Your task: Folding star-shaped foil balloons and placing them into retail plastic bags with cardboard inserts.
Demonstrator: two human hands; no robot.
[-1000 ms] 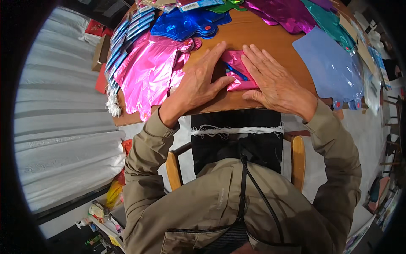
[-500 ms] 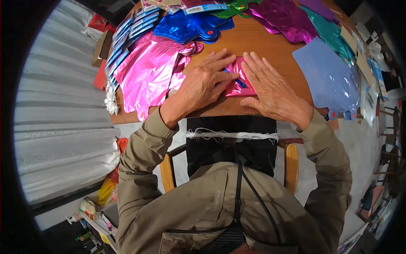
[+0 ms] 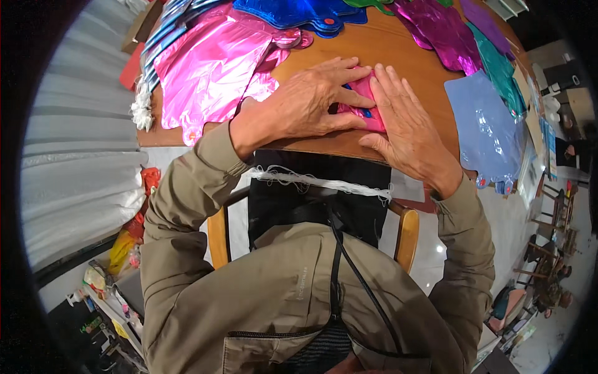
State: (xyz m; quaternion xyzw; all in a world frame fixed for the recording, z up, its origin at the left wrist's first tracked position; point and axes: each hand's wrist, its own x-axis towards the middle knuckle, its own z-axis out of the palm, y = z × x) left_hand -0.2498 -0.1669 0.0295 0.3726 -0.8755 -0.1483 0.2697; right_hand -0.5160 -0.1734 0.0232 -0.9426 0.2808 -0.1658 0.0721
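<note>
A small folded piece of shiny pink foil point(image 3: 366, 85) lies on the wooden table in front of me, with a bit of blue point(image 3: 366, 113) showing on it. My left hand point(image 3: 308, 103) rests over its left side, fingers stretched out and slightly apart. Flat along its right side is my right hand point(image 3: 408, 128), with the thumb spread toward the table edge. Both hands press on the foil rather than gripping it. Much of the piece is hidden beneath my fingers.
Flat foil balloons are piled around: pink point(image 3: 208, 59) at left, blue point(image 3: 289, 14) behind, magenta point(image 3: 439, 37), teal point(image 3: 501, 75) and light blue point(image 3: 486, 118) at right. Blue packets point(image 3: 163, 38) stack at far left. White thread point(image 3: 330, 182) lies across my lap.
The view has shifted and tilted. My left hand has slid right over the foil, closer to my right hand, and less of the pink shows now.
</note>
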